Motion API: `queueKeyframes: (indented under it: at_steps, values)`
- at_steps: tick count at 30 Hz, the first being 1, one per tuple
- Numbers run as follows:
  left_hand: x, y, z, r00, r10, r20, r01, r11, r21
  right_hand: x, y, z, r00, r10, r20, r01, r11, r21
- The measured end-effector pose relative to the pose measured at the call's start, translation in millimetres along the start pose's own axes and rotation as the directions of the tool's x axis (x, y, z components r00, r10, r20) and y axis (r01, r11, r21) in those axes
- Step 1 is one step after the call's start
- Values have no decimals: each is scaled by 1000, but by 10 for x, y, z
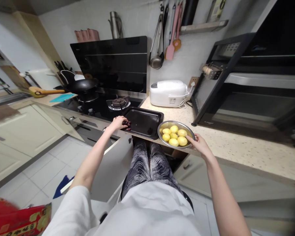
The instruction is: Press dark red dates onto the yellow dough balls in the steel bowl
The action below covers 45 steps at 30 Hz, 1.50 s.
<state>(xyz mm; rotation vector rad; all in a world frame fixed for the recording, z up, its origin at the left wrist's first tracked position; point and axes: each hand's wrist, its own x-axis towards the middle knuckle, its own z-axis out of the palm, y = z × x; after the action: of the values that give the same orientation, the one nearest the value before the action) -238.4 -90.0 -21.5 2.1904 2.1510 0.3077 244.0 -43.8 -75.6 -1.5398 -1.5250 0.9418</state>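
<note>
A black rectangular tray (pixel 144 122) lies on the counter beside the stove. My left hand (pixel 119 123) is at its left edge, fingers curled together around small dark reddish things that I cannot make out. Right of the tray, close to the counter's front edge, stands a round metal bowl (pixel 192 133) holding several yellow, round, peeled-looking items (pixel 182 141). My right hand (pixel 199 144) grips the bowl's right rim, with a finger reaching over the rim beside the yellow pieces.
Behind the tray are a gas burner (pixel 119 102) and a white appliance (pixel 168 94). A black wok (pixel 82 86) sits at the left of the stove. An oven (pixel 255 108) stands at right. Below the counter, a cabinet door (pixel 115 167) hangs open by my legs.
</note>
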Motion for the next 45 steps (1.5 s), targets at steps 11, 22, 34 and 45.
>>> queueKeyframes:
  at_steps: [11, 22, 34, 45]
  values:
    - [43, 149, 99, 985, 115, 128, -114, 993, -17, 24, -76, -27, 986, 48, 162, -54, 998, 29]
    - [110, 223, 120, 988, 155, 4, -155, 986, -63, 11, -201, 33, 995, 51, 85, -44, 995, -88]
    - [379, 1344, 456, 913, 56, -403, -374, 507, -777, 311, -1411, 532, 960, -273, -54, 191, 789, -584]
    - [986, 1997, 704, 771, -554, -315, -266, 170, -949, 185, -1933, 1211, 873, -469, 136, 376, 468, -799]
